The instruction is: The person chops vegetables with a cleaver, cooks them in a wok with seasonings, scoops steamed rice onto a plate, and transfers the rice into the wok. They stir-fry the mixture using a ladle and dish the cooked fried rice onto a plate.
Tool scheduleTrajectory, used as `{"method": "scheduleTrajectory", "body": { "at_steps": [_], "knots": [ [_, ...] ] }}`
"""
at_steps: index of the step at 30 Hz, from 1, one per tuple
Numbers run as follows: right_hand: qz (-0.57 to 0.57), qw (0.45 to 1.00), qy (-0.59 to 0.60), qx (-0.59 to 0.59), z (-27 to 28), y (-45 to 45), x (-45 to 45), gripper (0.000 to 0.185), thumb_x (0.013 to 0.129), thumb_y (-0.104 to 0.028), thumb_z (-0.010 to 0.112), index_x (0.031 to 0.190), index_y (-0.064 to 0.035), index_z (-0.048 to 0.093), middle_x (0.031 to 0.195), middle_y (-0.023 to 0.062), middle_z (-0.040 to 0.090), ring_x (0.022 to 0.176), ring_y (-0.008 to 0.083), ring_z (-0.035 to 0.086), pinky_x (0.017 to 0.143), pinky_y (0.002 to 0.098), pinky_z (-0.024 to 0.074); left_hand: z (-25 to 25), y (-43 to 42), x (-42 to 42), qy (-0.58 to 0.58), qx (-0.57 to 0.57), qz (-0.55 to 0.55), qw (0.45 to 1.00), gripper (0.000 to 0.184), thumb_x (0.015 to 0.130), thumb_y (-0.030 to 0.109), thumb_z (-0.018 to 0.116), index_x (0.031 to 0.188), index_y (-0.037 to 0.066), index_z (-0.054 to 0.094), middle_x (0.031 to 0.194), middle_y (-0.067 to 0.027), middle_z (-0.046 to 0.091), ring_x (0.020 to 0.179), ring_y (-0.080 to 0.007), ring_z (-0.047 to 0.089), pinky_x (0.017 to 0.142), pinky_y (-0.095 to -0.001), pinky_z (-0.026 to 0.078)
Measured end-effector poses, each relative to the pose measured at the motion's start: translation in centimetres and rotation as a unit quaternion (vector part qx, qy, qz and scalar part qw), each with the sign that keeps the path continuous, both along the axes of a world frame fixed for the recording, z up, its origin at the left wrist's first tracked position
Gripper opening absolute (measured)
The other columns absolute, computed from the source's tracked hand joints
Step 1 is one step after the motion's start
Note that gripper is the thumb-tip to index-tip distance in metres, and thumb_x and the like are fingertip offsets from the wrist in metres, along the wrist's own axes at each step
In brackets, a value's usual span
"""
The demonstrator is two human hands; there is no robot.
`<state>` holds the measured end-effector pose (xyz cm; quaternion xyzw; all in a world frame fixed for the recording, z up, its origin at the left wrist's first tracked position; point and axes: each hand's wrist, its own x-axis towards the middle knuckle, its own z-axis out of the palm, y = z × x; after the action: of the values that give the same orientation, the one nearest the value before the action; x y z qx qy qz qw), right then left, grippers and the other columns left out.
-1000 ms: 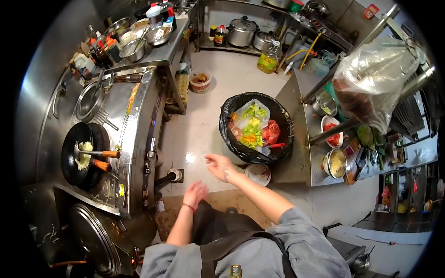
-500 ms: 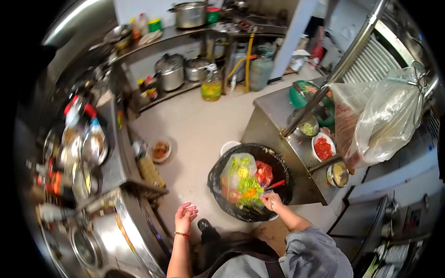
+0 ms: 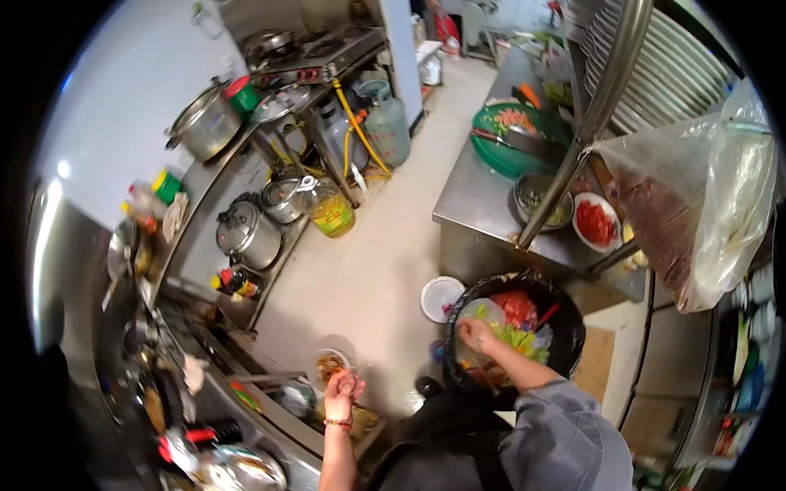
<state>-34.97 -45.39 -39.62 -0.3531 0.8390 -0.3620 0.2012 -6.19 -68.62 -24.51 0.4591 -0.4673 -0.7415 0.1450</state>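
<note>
Bin near counter edge; left hand partly uncurled, right hand over bin, grip unclear; open floor between hands

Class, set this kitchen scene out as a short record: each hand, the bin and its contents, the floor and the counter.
Right hand: over the bin; the hand may or may not hold something, unclear
Left hand: apart from the bin; fingers loosely curled, bracelet on wrist
Bin contents: greens, red bag
Floor: white container beside bin; oil jug farther off
Counter: green basin, red pieces
</note>
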Motion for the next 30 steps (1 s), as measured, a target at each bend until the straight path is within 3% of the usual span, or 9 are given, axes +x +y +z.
{"method": "scheduleTrajectory", "body": {
  "at_steps": [2,5,9,12,16,21,23,26,30],
  "knots": [
    [-0.022,0.991,-0.116,-0.059,0.8,-8.8,1.8,0.026,0.074,-0.006,0.059,0.099,-0.0058,0.059,0.067,0.0078,0.058,0.058,0.0174,0.054,0.054,0.0282,0.0455,-0.2,-4.2,2.2,-0.054,-0.006,0.045,0.997,0.022,0.088,0.009,0.053,0.109,0.003,0.052,0.099,-0.0103,0.061,0.086,-0.0216,0.062,0.071,-0.0313,0.05],
    [0.03,0.985,-0.083,-0.15,8.2,-16.9,2.2,0.026,0.075,-0.005,0.057,0.1,-0.0089,0.06,0.063,0.0057,0.055,0.057,0.0164,0.052,0.056,0.0287,0.0456,-3.7,-10.7,6.3,-0.052,0.025,0.082,0.995,0.024,0.087,0.007,0.053,0.11,0.004,0.05,0.094,-0.0132,0.062,0.076,-0.0209,0.062,0.063,-0.029,0.051],
    [-0.074,0.976,-0.152,-0.136,5.7,-23.2,-3.7,0.028,0.074,-0.007,0.054,0.102,-0.0039,0.059,0.069,0.0105,0.06,0.058,0.0193,0.058,0.057,0.0301,0.0478,-6.1,-18.8,4.3,-0.074,0.084,0.084,0.99,0.026,0.085,0.007,0.055,0.11,0.003,0.05,0.092,-0.0137,0.061,0.075,-0.0221,0.062,0.061,-0.0293,0.051],
    [-0.226,0.972,0.008,-0.065,11.0,-25.0,-10.8,0.033,0.071,-0.009,0.053,0.103,-0.0024,0.059,0.068,0.0138,0.059,0.062,0.0248,0.061,0.059,0.0333,0.0493,-7.1,-26.1,-2.3,-0.066,0.07,-0.015,0.995,0.027,0.085,0.008,0.056,0.111,0.002,0.05,0.094,-0.0145,0.061,0.077,-0.0215,0.062,0.062,-0.0288,0.051],
    [-0.335,0.936,0.037,-0.097,13.4,-27.2,-21.7,0.053,0.072,-0.012,0.064,0.12,-0.0032,0.046,0.083,0.0081,0.059,0.077,0.0194,0.059,0.07,0.0313,0.0498,-3.5,-32.3,-14.7,-0.046,-0.001,-0.077,0.996,0.027,0.085,0.007,0.055,0.111,0.002,0.051,0.095,-0.0136,0.061,0.08,-0.0197,0.061,0.066,-0.0276,0.051],
    [-0.563,0.797,-0.1,-0.193,18.7,-28.8,-34.5,0.063,0.067,-0.016,0.066,0.123,0.001,0.041,0.1,0.014,0.056,0.092,0.0298,0.057,0.079,0.0342,0.0482,-1.3,-37.9,-30.1,-0.014,-0.039,-0.235,0.971,0.027,0.086,0.008,0.054,0.112,0.002,0.05,0.099,-0.0121,0.061,0.085,-0.0193,0.061,0.073,-0.0295,0.052],
    [-0.701,0.701,-0.053,-0.118,15.7,-28.4,-40.8,0.074,0.067,-0.025,0.071,0.127,0.0015,0.036,0.107,0.0164,0.052,0.096,0.0311,0.055,0.081,0.0373,0.0481,-2.0,-39.1,-35.6,0.001,-0.03,-0.272,0.962,0.028,0.083,0.004,0.056,0.111,0.002,0.051,0.098,-0.0103,0.061,0.084,-0.0182,0.061,0.073,-0.0283,0.051],
    [-0.801,0.593,-0.079,0.01,16.4,-27.5,-47.6,0.086,0.067,-0.033,0.073,0.131,0.0012,0.028,0.114,0.0166,0.047,0.104,0.0307,0.051,0.084,0.0398,0.0468,-1.7,-39.4,-43.1,0.005,-0.023,-0.299,0.954,0.029,0.083,0.004,0.056,0.111,0.001,0.051,0.098,-0.011,0.06,0.084,-0.0188,0.061,0.074,-0.0285,0.051],
    [-0.867,0.488,-0.096,0.042,13.5,-27.1,-53.1,0.093,0.066,-0.04,0.074,0.133,0.0012,0.025,0.115,0.0145,0.047,0.107,0.0285,0.048,0.086,0.0392,0.0453,-0.7,-38.3,-52.5,-0.026,0.002,-0.402,0.915,0.029,0.085,0.007,0.055,0.112,0.0,0.05,0.101,-0.0118,0.059,0.088,-0.0204,0.06,0.077,-0.0295,0.05]
  ]
}}
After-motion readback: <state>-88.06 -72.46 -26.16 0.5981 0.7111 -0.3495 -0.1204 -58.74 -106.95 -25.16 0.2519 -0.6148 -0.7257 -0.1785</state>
